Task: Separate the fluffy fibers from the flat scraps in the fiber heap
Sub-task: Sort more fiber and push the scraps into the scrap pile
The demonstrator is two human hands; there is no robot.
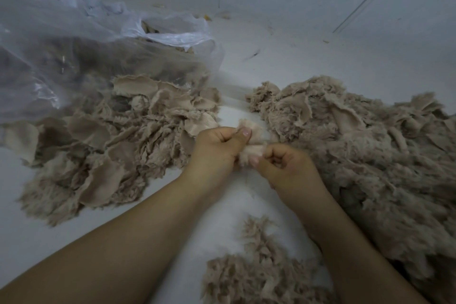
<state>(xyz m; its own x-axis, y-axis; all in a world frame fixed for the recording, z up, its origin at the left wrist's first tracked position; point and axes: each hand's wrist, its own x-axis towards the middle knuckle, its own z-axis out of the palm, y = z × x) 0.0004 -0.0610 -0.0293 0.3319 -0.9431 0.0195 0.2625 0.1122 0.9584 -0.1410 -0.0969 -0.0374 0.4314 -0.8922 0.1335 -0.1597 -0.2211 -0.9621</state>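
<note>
My left hand (218, 147) and my right hand (287, 165) both pinch one small beige fluffy piece (251, 142) between them, just above the white floor. To the left lies a pile of flat beige scraps (116, 145) with smooth backing showing. A large mixed fiber heap (365, 155) spreads to the right, partly under my right forearm. Near my body sits a smaller clump of fluffy fibers (256, 271).
A big clear plastic bag (74, 57) holding more beige material lies at the upper left, its mouth open toward the middle. The white floor (308, 44) stretches behind, with small bits of debris on it and a thin line at the far right.
</note>
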